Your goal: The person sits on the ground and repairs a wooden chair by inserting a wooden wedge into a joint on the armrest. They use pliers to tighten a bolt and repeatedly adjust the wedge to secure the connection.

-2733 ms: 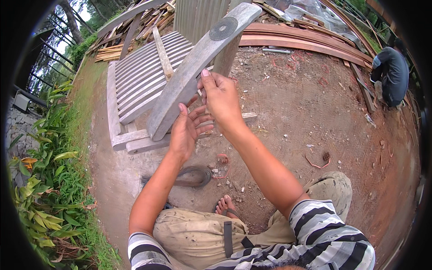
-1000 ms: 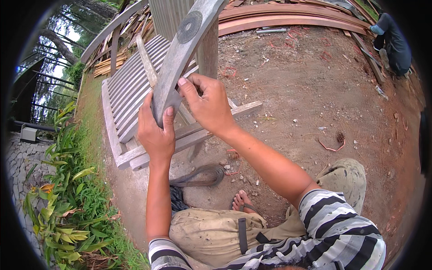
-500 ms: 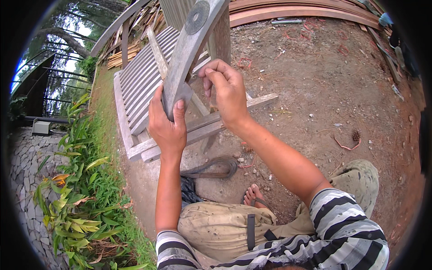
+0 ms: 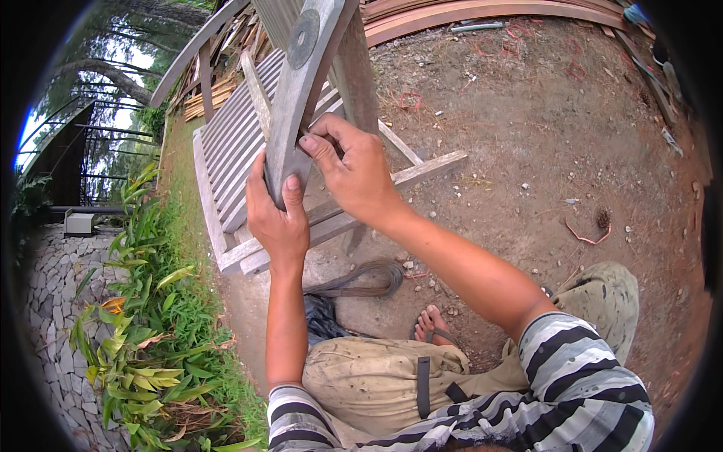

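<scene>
A weathered grey wooden slatted chair (image 4: pixel 219 170) stands in front of me. My left hand (image 4: pixel 277 226) is closed around the near end of its curved armrest (image 4: pixel 292 105), thumb on the right side and fingers on the left. Against the armrest's right edge, just above the left thumb, my right hand (image 4: pixel 355 169) is pinched with thumb and forefinger together. Whatever lies between those fingertips is too small or hidden to tell. Farther up the armrest lies a dark grey round disc (image 4: pixel 304 38) with a hole in its middle.
A coil of dark cord (image 4: pixel 384 277) lies on the ground by my foot, beside a black plastic bag (image 4: pixel 322 316). Long planks (image 4: pixel 497 16) are stacked at the back. Leafy plants (image 4: pixel 143 361) border the left. A curved reddish strip (image 4: pixel 586 238) lies on the dirt.
My right hand has moved left and slightly down, from beside the armrest to touching its edge. The left hand keeps its hold on the armrest. The whole view has shifted slightly.
</scene>
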A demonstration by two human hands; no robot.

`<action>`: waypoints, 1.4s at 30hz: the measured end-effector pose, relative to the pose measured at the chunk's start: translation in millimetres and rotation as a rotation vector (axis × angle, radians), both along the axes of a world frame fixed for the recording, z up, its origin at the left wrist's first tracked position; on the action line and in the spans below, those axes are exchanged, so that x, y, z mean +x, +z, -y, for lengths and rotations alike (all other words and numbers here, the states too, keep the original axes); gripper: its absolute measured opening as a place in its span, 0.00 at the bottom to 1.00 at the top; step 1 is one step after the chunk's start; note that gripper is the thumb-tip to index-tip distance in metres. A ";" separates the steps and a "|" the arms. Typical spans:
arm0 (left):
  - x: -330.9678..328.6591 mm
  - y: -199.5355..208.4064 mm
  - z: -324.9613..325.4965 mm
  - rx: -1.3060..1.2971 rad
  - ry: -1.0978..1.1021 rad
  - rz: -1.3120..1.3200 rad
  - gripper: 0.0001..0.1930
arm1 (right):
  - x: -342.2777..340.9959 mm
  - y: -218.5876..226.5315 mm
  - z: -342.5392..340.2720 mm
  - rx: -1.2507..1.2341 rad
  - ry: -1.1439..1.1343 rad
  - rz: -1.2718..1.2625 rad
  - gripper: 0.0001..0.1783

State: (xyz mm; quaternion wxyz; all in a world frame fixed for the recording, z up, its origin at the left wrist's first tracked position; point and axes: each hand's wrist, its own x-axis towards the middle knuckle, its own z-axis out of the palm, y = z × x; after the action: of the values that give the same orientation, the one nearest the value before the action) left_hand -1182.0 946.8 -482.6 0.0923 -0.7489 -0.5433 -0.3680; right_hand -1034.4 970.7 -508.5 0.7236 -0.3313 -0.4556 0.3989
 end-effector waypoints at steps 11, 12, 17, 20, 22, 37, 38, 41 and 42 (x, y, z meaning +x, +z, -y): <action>-1.6 -3.2 -4.7 0.052 -0.022 -0.028 0.32 | 14.2 -9.5 -17.9 0.288 -0.194 0.218 0.11; -2.4 -3.2 -5.5 0.059 -0.027 -0.025 0.32 | 12.9 -11.0 -18.8 0.283 -0.170 0.175 0.11; 0.0 -2.3 -4.3 0.070 -0.028 -0.032 0.32 | 5.6 -13.6 -18.4 -0.024 0.162 -0.235 0.14; 0.7 -1.5 -3.5 0.070 -0.021 -0.051 0.32 | 4.2 -18.5 -25.9 -0.279 0.278 -0.508 0.11; 0.1 -1.8 -2.7 0.057 -0.021 -0.043 0.32 | 8.9 -18.8 -27.8 -0.291 0.276 -0.615 0.10; -3.2 -4.4 -7.0 0.081 0.000 -0.086 0.30 | 113.2 31.9 -21.4 0.340 0.647 -0.295 0.11; -3.7 -2.2 -6.6 0.088 0.010 -0.100 0.30 | 123.1 44.2 -7.2 0.459 0.792 -0.340 0.10; -8.7 1.3 -2.9 0.107 0.022 -0.100 0.29 | 145.6 87.4 3.1 0.894 1.256 -0.301 0.11; -4.8 5.6 -2.8 0.090 0.023 -0.085 0.29 | 153.7 100.8 5.0 1.005 1.368 -0.279 0.12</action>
State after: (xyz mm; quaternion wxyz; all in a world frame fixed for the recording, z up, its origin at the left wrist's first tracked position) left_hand -1186.7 949.6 -476.9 0.1532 -0.7524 -0.5305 -0.3591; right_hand -880.7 965.7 -407.6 0.4344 0.4279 -0.5845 0.5353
